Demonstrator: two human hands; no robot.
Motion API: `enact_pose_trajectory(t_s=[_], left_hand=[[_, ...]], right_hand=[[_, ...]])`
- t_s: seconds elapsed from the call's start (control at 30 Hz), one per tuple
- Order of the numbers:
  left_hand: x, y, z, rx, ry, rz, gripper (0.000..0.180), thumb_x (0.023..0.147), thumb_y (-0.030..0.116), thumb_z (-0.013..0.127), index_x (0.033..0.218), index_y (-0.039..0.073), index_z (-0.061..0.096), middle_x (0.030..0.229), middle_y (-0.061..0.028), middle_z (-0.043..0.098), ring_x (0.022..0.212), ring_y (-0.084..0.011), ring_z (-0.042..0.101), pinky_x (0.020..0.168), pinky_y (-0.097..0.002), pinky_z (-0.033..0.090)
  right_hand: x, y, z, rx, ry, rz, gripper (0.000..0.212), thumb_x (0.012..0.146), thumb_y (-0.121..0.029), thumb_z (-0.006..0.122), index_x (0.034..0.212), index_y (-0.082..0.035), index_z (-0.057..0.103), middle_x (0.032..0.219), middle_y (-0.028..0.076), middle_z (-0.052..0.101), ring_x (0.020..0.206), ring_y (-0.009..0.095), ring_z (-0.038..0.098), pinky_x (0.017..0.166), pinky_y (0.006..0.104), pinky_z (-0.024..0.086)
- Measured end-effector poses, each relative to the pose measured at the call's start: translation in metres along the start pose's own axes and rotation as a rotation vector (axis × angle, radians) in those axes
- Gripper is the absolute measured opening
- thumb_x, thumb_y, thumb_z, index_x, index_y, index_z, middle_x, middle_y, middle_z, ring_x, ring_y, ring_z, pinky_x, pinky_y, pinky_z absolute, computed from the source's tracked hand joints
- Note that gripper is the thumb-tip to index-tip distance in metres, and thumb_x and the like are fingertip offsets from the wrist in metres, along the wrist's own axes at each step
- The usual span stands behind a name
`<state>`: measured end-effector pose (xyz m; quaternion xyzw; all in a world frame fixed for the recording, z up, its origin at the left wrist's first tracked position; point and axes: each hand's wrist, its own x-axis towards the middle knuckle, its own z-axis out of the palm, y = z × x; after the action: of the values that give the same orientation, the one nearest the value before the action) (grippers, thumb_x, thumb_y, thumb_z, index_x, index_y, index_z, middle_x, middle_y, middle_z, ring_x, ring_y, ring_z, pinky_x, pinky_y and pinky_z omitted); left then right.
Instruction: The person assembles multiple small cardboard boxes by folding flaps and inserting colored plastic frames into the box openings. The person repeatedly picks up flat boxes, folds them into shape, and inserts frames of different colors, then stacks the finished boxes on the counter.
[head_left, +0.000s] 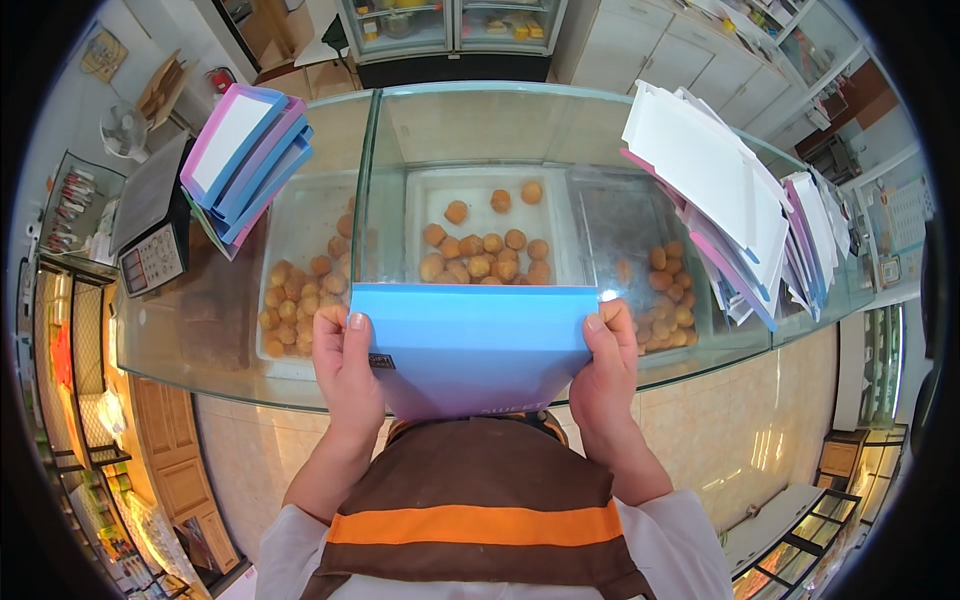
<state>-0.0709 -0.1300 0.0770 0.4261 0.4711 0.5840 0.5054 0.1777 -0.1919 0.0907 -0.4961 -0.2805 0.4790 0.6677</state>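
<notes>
Between my hands, in front of my brown apron, is a blue-to-purple cardboard box [470,345], its long edge facing away from me. My left hand [345,365] grips its left side, the thumb lying near the far corner. On the opposite side, my right hand [607,370] holds it the same way, fingers curled behind and thumb on the near face. The box hides part of the glass counter and of the round golden-brown pastries [490,258] in the white tray [560,190] beyond.
Stacked blue, pink and white box trays [250,160] stand at the far left, beside a dark weighing scale [152,235]. White cardboard pieces [710,170] pile up at the right. More round pastries [300,305] lie under the glass counter [480,92]. A glass-door fridge [455,40] stands behind.
</notes>
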Motion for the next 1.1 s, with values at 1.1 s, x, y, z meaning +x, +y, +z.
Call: enact_pose_trajectory(t_s=[1.1], left_hand=[[0.054, 0.035, -0.013, -0.332, -0.333, -0.044, 0.014, 0.104, 0.019, 0.068, 0.108, 0.005, 0.066, 0.110, -0.0051, 0.072, 0.106, -0.0147, 0.065, 0.097, -0.0329, 0.048]], right_hand=[[0.027, -0.030, 0.011, 0.084, -0.157, -0.229, 0.023, 0.110, -0.021, 0.058, 0.118, -0.001, 0.064, 0.116, 0.007, 0.070, 0.109, 0.013, 0.062, 0.101, 0.0324, 0.046]])
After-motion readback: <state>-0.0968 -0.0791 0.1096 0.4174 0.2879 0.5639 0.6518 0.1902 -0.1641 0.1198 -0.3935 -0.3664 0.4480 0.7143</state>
